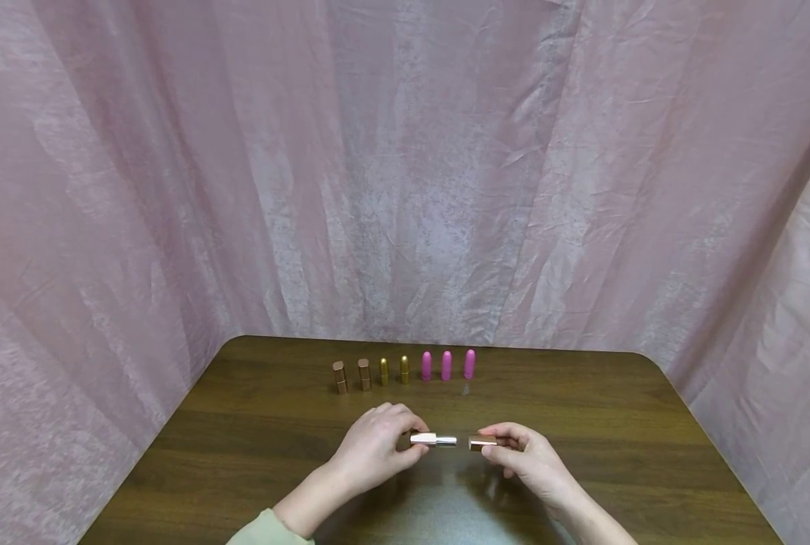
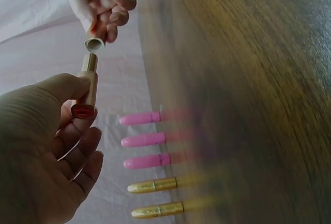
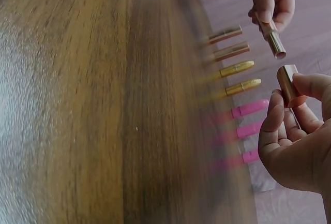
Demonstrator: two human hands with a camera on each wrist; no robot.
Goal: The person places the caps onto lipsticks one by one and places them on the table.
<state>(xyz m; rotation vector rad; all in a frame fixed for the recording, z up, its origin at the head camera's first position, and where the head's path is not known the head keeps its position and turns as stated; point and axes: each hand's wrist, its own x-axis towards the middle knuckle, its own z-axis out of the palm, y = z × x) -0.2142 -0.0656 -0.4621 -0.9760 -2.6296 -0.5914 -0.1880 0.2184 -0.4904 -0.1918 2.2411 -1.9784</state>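
My left hand (image 1: 381, 446) pinches the base of a rose-gold lipstick (image 2: 88, 87) between thumb and fingers, its narrower inner tube (image 1: 447, 441) pointing right. A red label shows on the bottom of that base in the left wrist view. Facing it, my right hand (image 1: 531, 462) holds the matching lipstick cap (image 3: 289, 85) by thumb and fingertips. The cap's hollow mouth (image 2: 95, 44) points at the tube, and a small gap separates the two. Both pieces are held above the table, roughly in line with each other.
Behind the hands, a row of lipsticks stands upright on the brown wooden table (image 1: 241, 424): two rose-gold ones (image 1: 364, 375), two gold bullet-shaped ones (image 1: 404, 369) and three pink ones (image 1: 447, 365). Pink curtains (image 1: 405, 174) hang around the table's back and sides.
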